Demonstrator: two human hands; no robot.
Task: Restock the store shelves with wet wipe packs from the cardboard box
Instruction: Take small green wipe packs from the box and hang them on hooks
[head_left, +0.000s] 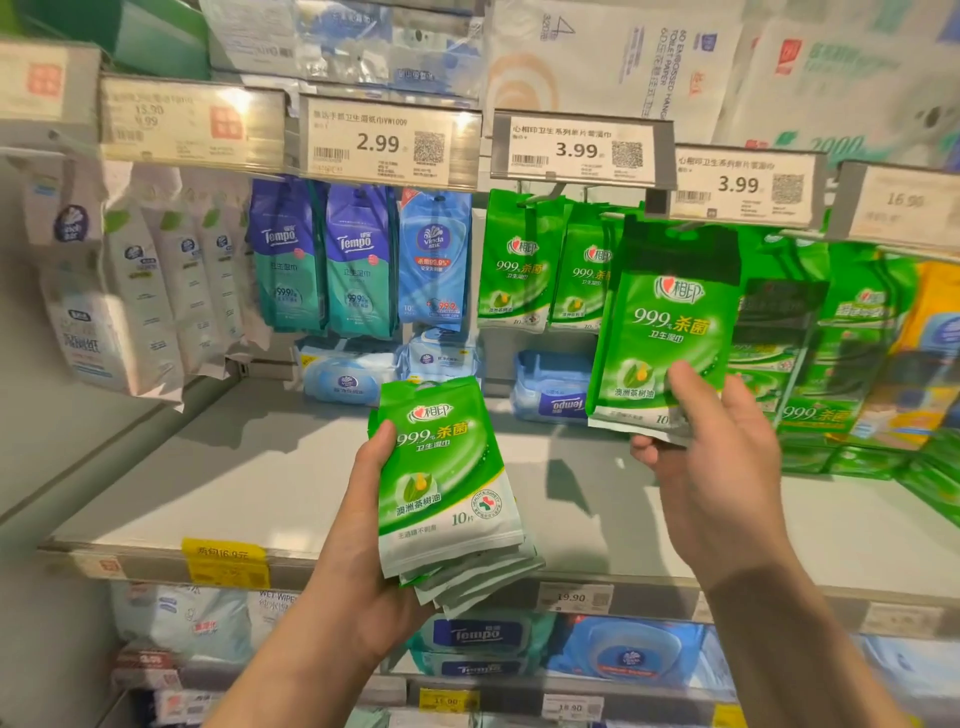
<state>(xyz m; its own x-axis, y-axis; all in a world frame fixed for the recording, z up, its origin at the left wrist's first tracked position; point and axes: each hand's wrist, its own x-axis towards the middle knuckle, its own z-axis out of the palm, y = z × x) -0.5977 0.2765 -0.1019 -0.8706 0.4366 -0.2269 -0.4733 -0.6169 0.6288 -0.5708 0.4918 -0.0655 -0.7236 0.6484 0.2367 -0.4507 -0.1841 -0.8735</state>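
Right now my left hand (374, 525) grips a stack of green wet wipe packs (447, 483). My thumb lies up the left edge of the top pack, and my other fingers are hidden behind the stack. The packs fan out a little at the bottom, below my palm. I hold the stack low, in front of the grey shelf board (249, 483).

My right hand (722, 447) is higher and off to the right. It pinches one single green pack (670, 332) by its bottom edge. My thumb presses on the front, near the lower right corner, and my fingers curl under and behind it. This pack stands upright above my hand, with its top near the 3.99 price tag (745, 184).

Just to the left of that pack, more green packs of the same kind (519, 265) hang in a row from a hook under another 3.99 tag (579, 150). Further left hang blue Tempo packs (322, 260). Behind my right hand, more green packs (841, 332) hang and lie on the shelf.
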